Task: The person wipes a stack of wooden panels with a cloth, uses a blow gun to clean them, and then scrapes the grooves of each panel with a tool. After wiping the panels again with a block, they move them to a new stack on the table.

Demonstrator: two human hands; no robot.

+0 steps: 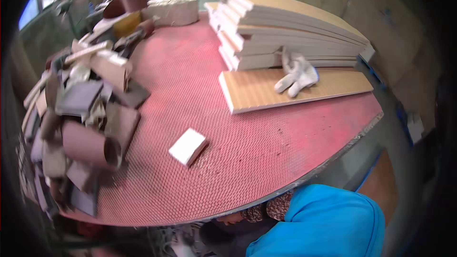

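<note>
Below the edge of a red table (pixel 247 162), the right hand (pixel 231 218) is half hidden, so whether anything is grasped cannot be told; the left hand is not discernible. Nearest above, a white block (pixel 187 145) is set alone; boards (pixel 285 22) are stacked flat, seemingly for stability, beside a white glove (pixel 302 72).

White glove (pixel 299 77) on tan board (pixel 254 90) — stacked boards (pixel 290 31) behind; white block (pixel 188 145) on red tabletop (pixel 238 162).
</note>
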